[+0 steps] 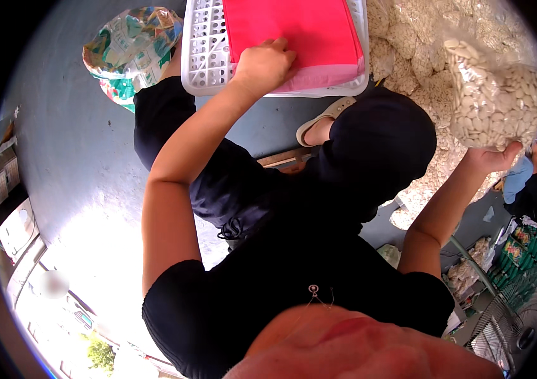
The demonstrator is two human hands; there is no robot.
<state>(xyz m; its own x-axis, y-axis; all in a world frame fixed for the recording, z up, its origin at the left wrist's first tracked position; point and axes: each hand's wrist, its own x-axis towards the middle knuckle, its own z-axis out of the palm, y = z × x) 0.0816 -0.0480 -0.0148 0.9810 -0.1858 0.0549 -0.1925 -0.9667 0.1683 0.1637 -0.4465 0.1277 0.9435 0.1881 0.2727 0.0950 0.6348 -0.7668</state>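
Note:
My left hand [264,66] rests on a stack of flat red sheets [325,38], perhaps bags. Its fingers are curled and pressed against the top sheet near the left side; the fingertips are partly hidden. The stack lies on an upturned or shallow white plastic basket [202,62] with round holes. At the right, my right hand [494,156] is closed around the bottom end of a clear plastic bag of pale flat seeds [499,104]. That bag is raised beside the heap of similar bags.
Many clear bags of pale seeds [407,47] are heaped at the far right. A colourful printed plastic sack [131,54] stands on the grey floor [79,126] at the left. A standing fan [514,322] and green packages [527,252] are at the lower right.

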